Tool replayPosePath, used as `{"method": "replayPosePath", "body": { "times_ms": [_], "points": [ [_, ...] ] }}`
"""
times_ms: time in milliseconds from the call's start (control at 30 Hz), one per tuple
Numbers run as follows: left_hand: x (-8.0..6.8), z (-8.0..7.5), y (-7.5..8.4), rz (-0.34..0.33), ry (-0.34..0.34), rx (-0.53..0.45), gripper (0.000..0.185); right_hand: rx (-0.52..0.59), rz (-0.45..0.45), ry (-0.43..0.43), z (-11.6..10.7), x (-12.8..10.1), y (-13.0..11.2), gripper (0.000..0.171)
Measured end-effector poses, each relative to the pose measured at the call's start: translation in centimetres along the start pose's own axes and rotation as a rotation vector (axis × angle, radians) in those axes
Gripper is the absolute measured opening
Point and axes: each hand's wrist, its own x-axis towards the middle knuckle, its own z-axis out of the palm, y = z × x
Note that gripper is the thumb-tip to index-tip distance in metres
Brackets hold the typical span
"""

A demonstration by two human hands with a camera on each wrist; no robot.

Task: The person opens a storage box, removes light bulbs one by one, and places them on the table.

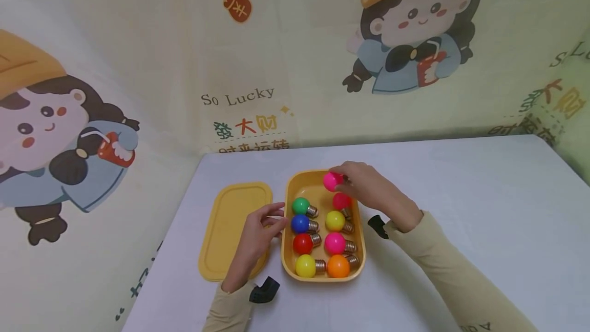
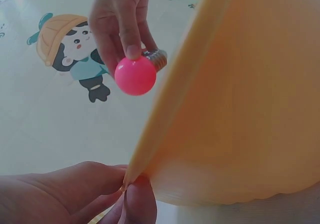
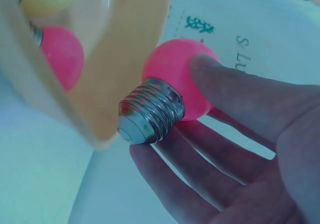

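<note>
Pinching a pink bulb [image 1: 332,182] between thumb and fingers, the right hand [image 1: 367,184] needs a light touch; the left hand [image 1: 255,234], gripping the box's rim [image 2: 175,84], should brace it.

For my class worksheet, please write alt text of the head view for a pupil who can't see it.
A right hand holds a pink bulb near the far end of a yellow tray with eight other bulbs in it, while the left hand holds its left rim. A yellow lid lies to the left on a white table.
</note>
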Motion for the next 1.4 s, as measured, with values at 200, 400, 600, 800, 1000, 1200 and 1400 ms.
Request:
{"method": "replayPosePath", "body": {
  "times_ms": [200,400,600,800,1000,1200,1400],
  "points": [
    [-0.1,0.0,0.1,-0.007,0.003,-0.003,0.039,-0.017,0.002,0.021,-0.5,-0.3,1.1,0.043],
    [-0.2,-0.1,0.2,-0.003,-0.005,-0.013,0.040,-0.028,-0.003,0.030,-0.8,-0.4,2.0,0.043],
    [-0.1,-0.1,0.3,0.007,-0.005,-0.031,0.040,-0.030,-0.020,0.071,-1.0,-0.8,3.2,0.042],
    [-0.1,-0.1,0.2,0.010,-0.006,-0.054,0.039,-0.036,-0.064,0.110,-1.2,-1.1,4.5,0.040],
    [-0.1,-0.1,0.2,0.015,-0.008,-0.046,0.040,-0.040,-0.045,0.098,-1.6,-1.1,5.2,0.038],
    [-0.1,-0.1,0.2,0.020,-0.008,-0.047,0.041,-0.031,-0.009,0.077,-1.7,-1.1,6.0,0.036],
    [-0.3,0.0,0.2,0.017,-0.007,-0.046,0.041,-0.001,0.059,0.035,-0.9,-1.0,7.0,0.037]
  ]
}}
